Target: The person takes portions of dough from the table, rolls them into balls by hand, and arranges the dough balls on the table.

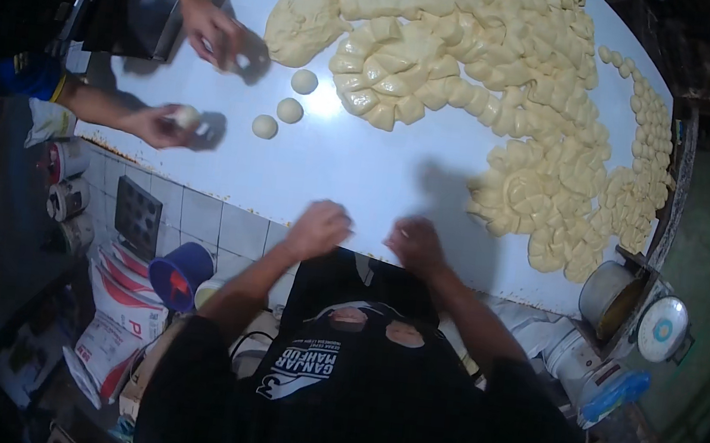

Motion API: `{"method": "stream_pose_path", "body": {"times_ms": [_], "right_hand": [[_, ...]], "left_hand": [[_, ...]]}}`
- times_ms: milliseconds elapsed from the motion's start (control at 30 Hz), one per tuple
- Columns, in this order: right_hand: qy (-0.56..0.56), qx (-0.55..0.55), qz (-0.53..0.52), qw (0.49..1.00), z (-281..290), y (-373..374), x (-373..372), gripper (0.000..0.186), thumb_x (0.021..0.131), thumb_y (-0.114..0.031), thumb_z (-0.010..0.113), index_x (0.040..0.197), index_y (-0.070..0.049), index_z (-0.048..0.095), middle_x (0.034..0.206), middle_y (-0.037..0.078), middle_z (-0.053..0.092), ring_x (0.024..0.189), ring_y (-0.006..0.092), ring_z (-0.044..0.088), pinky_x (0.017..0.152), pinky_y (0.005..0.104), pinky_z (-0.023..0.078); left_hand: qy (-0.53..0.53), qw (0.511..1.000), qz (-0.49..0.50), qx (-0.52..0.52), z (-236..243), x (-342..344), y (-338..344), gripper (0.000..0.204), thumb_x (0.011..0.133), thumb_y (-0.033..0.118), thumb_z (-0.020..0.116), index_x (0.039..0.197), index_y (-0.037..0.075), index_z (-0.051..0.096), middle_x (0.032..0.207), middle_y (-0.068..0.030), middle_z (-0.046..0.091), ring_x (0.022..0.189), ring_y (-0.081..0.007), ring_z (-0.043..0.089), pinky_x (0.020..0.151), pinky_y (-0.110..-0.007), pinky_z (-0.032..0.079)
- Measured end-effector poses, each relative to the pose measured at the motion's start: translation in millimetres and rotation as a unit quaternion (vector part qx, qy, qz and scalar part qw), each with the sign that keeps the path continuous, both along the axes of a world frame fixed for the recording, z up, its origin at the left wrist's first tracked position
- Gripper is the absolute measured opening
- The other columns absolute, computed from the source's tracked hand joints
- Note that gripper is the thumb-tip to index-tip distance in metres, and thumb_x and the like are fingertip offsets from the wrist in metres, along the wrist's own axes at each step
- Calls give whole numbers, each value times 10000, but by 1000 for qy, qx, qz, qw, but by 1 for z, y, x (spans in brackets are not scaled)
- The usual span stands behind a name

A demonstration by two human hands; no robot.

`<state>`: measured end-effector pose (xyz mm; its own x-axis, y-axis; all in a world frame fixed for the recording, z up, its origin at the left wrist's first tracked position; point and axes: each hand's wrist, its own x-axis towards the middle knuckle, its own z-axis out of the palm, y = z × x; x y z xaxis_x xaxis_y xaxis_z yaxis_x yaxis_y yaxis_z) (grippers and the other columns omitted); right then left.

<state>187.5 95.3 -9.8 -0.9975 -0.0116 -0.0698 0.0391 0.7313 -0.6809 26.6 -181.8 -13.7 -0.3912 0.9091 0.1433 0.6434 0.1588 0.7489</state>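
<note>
My left hand (320, 225) is over the near edge of the white table (359, 179), its fingers curled in. To its right, apart from it, my right hand (416, 243) is also curled closed. What either hand has inside, if anything, is hidden. Three smooth pale dough balls (290, 111) sit on the table beyond my left hand. A wide spread of cut, lumpy dough pieces (540, 189) covers the right and far side, nearest to my right hand. A larger flat dough slab (307, 18) lies at the far middle.
At the left, a co-worker's hand (162, 123) holds a dough ball (186, 116); their other hand (214, 36) is near a dark tray (139, 9). Small dough balls (653, 123) line the right edge. A metal pot (607, 291), blue bucket (180, 275) and sacks (115, 326) stand below the tabletop.
</note>
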Motion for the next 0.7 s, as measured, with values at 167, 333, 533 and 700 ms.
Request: {"method": "stream_pose_path", "body": {"times_ms": [167,333,533,700], "right_hand": [[133,116,-150,973,25,-2,-98,277,881,-267,816,996,-107,621,1019,135,626,1027,364,608,949,505,455],[87,153,-137,975,-23,-28,-2,355,849,-362,852,1039,-115,682,1072,112,669,1058,347,620,1007,524,453],[138,153,-206,957,-9,-27,-85,300,857,-299,846,1013,-105,679,1054,124,640,1020,352,610,890,501,467],[112,93,-2,989,-12,6,5,324,844,-356,851,977,-128,662,991,97,647,975,339,639,890,527,499]], "left_hand": [[129,963,238,5,3,-52,94,176,907,249,759,930,106,658,922,-115,630,858,-351,599,761,-500,453],[52,998,-8,37,-10,-24,7,244,850,229,840,1011,113,699,943,-98,640,889,-327,627,805,-472,492],[105,984,86,-114,4,-7,72,192,900,250,797,994,120,693,977,-114,640,951,-359,612,840,-490,470],[56,997,19,40,-19,-44,-2,195,889,240,812,979,121,687,956,-101,654,954,-355,629,850,-508,473]]}}
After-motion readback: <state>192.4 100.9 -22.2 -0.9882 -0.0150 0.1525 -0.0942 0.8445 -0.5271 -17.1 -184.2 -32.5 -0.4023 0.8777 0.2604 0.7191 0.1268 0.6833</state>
